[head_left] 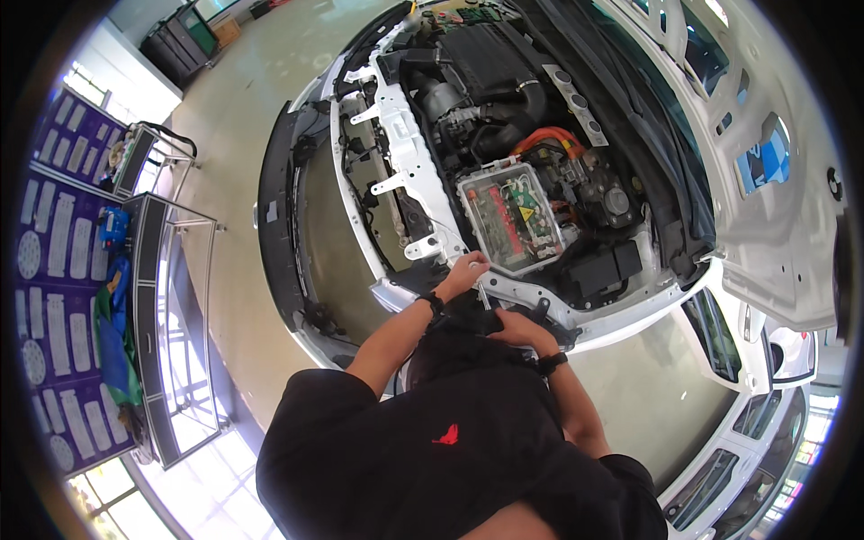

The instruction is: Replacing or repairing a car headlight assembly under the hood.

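My left hand (463, 275) is closed at the front corner of the white car body, above the headlight area. Its fingers grip the top of a slim silver tool (483, 295), whose shaft points down; its exact kind is unclear. Just to the right and nearer to me, my right hand (524, 329) is closed by the lower end of that shaft, its fingers against dark parts. What it grips is hidden. A black part (450, 349) lies below both hands, close to my chest. Beyond them sits a box with a clear cover (513, 216), showing red and green components inside.
The white front crossmember (405, 144) and detached-looking black bumper (279, 225) run along the left. Orange cables (549, 137) lead to the engine bay's right side. The raised white hood (765, 243) stands at right. A wheeled cart (153, 315) is at far left.
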Demonstrator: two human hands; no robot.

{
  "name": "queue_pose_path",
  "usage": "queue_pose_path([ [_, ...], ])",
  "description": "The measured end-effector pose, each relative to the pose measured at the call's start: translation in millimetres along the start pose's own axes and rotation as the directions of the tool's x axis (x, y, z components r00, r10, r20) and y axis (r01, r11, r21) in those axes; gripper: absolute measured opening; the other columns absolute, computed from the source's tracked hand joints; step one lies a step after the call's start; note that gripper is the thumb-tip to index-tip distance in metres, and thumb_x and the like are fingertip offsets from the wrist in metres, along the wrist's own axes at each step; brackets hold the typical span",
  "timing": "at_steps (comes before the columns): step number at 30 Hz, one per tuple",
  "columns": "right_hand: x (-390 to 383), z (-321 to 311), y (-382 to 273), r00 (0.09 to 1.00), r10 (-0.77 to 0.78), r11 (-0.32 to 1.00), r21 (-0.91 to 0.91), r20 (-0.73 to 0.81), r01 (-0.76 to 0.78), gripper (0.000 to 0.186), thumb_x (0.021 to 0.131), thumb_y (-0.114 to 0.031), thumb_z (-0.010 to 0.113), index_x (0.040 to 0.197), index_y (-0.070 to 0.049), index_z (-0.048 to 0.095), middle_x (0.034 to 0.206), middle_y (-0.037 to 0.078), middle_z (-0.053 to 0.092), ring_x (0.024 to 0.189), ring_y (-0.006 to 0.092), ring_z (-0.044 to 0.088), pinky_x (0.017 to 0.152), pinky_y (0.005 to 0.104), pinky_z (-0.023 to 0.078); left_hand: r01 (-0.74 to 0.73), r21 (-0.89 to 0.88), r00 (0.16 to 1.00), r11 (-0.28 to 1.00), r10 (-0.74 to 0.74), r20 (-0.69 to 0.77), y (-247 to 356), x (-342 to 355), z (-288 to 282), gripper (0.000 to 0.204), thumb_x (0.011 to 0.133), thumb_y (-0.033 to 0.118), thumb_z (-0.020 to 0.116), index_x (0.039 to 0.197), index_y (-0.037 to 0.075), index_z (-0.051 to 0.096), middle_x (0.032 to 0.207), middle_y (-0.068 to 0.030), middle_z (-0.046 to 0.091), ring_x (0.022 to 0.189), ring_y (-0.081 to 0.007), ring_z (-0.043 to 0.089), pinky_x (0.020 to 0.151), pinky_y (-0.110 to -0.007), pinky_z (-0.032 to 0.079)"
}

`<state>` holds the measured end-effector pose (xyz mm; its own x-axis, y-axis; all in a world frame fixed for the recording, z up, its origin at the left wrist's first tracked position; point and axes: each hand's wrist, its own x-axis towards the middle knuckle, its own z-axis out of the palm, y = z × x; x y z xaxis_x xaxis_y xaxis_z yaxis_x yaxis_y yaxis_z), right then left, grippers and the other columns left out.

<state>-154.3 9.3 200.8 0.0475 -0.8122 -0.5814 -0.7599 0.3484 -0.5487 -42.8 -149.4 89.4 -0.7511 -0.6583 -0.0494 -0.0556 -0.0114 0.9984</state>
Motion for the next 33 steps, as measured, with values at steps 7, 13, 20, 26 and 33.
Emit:
queue_pose_path([
  [7,9,-40,44,0.926,0.035,0.928,-0.331,-0.375,-0.169,0.041,0.063,-0.025,0.066,0.097,-0.006,0.054,0.098,0.014,0.060,0.090,0.0306,0.057,0.074,0.0406,0.043,0.110,-0.046,0.985,0.993,-0.103,0.136,21,5,-4,0.026,0.081,0.023,0.055,0.078,-0.002,0.063,0.073,-0.0061,0.062,0.072,-0.0127,0.054,0.069,-0.027,0.042],
  [13,5,-8,20,0.974,0.128,0.967,-0.196,-0.189,-0.165,0.043,0.065,-0.028,0.066,0.098,-0.004,0.053,0.092,0.017,0.060,0.089,0.0354,0.057,0.076,0.0429,0.044,0.131,-0.039,0.991,0.991,-0.131,0.007,15,8,6,0.025,0.078,0.022,0.060,0.087,-0.001,0.057,0.078,-0.0075,0.060,0.075,-0.0146,0.056,0.071,-0.027,0.043],
  [20,4,-1,28,0.959,0.009,0.977,-0.202,-0.284,-0.069,0.040,0.065,-0.032,0.065,0.094,-0.006,0.056,0.089,0.017,0.060,0.087,0.0336,0.057,0.073,0.0422,0.045,-0.039,-0.003,0.999,0.999,0.039,-0.017,5,5,7,0.020,0.080,0.019,0.057,0.084,-0.001,0.059,0.075,-0.0075,0.061,0.070,-0.0139,0.056,0.066,-0.028,0.044],
  [26,10,-23,51,0.802,-0.043,0.952,-0.267,-0.595,-0.147,0.041,0.063,-0.030,0.068,0.093,-0.006,0.055,0.088,0.014,0.061,0.085,0.0321,0.058,0.072,0.0418,0.045,0.069,0.004,0.995,0.998,-0.069,0.075,15,5,-2,0.024,0.079,0.023,0.059,0.084,0.000,0.060,0.075,-0.0071,0.062,0.071,-0.0129,0.056,0.066,-0.026,0.044],
  [33,2,9,16,0.997,0.005,1.000,0.011,-0.073,-0.005,0.047,0.066,-0.035,0.068,0.098,-0.004,0.055,0.095,0.020,0.059,0.091,0.0349,0.056,0.076,0.0399,0.044,-0.035,0.083,0.999,0.996,0.038,-0.027,10,2,8,0.022,0.080,0.020,0.059,0.089,0.000,0.056,0.079,-0.0082,0.060,0.072,-0.0142,0.055,0.068,-0.029,0.043],
])
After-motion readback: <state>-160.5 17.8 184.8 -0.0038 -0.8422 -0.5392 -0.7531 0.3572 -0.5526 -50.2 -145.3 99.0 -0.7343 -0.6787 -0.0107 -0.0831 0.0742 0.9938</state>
